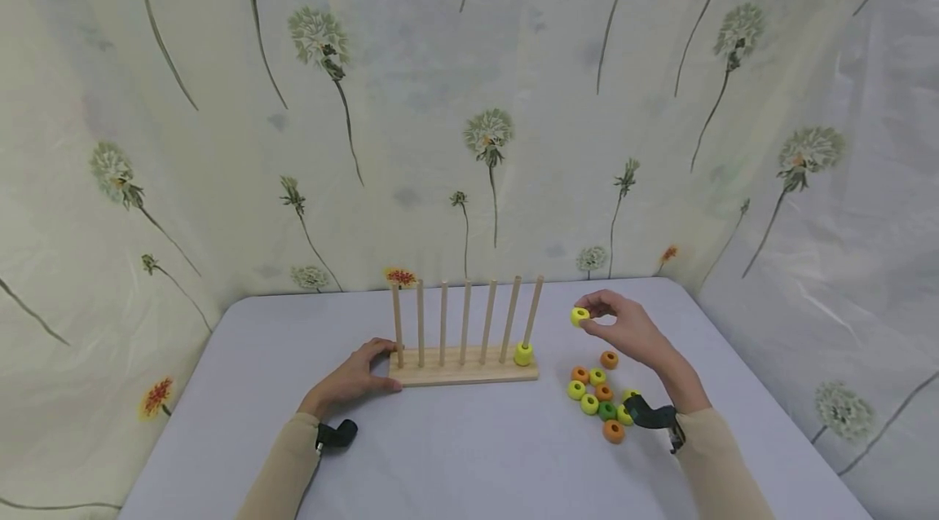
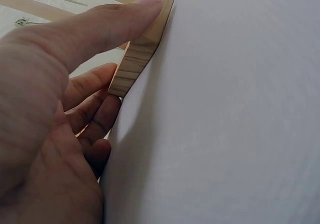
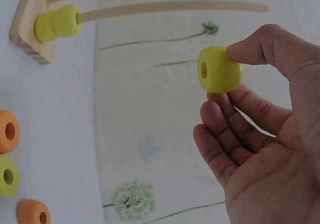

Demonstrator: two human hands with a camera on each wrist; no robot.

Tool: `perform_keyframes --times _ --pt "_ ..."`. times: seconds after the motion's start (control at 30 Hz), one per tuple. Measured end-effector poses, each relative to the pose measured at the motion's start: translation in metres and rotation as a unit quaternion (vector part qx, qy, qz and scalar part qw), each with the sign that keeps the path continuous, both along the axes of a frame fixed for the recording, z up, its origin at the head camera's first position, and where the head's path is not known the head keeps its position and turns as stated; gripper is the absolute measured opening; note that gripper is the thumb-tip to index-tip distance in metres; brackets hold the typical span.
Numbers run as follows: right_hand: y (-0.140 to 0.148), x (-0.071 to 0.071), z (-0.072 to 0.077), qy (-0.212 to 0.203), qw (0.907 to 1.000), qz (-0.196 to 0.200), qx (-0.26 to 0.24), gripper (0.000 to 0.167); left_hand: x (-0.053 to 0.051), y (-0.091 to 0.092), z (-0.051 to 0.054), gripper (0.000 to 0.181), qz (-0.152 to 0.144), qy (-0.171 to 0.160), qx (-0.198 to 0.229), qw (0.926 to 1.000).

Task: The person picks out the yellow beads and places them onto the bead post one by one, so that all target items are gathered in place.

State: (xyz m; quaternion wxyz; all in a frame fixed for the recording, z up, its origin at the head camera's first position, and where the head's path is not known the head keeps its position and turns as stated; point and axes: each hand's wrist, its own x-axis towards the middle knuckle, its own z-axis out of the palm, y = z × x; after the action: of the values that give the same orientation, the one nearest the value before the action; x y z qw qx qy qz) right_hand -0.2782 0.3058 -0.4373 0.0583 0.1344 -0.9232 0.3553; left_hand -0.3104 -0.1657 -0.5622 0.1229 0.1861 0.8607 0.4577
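My right hand (image 1: pixel 637 332) pinches a yellow bead (image 1: pixel 579 316) above the table, to the right of a wooden stand (image 1: pixel 469 374) with several upright pegs. In the right wrist view the bead (image 3: pixel 219 69) sits between thumb and fingertips, its hole visible. Two yellow beads (image 3: pixel 59 22) are stacked at the base of the stand's rightmost peg (image 3: pixel 175 8). My left hand (image 1: pixel 354 380) grips the stand's left end; in the left wrist view the thumb lies along the base (image 2: pixel 136 66) and the fingers of that hand (image 2: pixel 55 104) touch its end.
Loose orange, yellow and green beads lie on the table right of the stand, among them an orange bead (image 1: pixel 613 431) and a green bead (image 1: pixel 606 411), partly near my right wrist. A flower-patterned cloth (image 1: pixel 411 137) hangs behind the table (image 1: pixel 455 455).
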Motion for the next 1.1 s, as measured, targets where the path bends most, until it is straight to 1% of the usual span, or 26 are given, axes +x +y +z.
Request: perform_keyframes --times 0.23,0.4,0.73,0.97,1.1 --pt "-0.009 -0.005 0.016 0.008 0.9999 0.008 -0.003 0.028 0.0 0.0 0.0 0.075 0.004 0.0 -0.006 1.0" --pt "-0.015 -0.007 0.029 0.014 0.9999 0.005 0.0 0.03 0.001 0.0 0.001 0.076 0.006 -0.002 -0.01 0.9999" --pt "-0.026 -0.013 0.051 0.038 0.9992 0.005 -0.007 0.03 -0.002 -0.001 0.0 0.075 0.002 0.002 -0.003 1.0" --pt "-0.032 -0.016 0.059 0.061 0.9979 0.015 -0.013 0.032 0.0 -0.001 0.002 0.075 0.001 0.003 0.0 1.0" --pt "-0.034 -0.016 0.062 0.065 0.9975 0.02 -0.018 0.033 0.001 0.0 0.002 0.075 0.002 0.001 0.004 1.0"
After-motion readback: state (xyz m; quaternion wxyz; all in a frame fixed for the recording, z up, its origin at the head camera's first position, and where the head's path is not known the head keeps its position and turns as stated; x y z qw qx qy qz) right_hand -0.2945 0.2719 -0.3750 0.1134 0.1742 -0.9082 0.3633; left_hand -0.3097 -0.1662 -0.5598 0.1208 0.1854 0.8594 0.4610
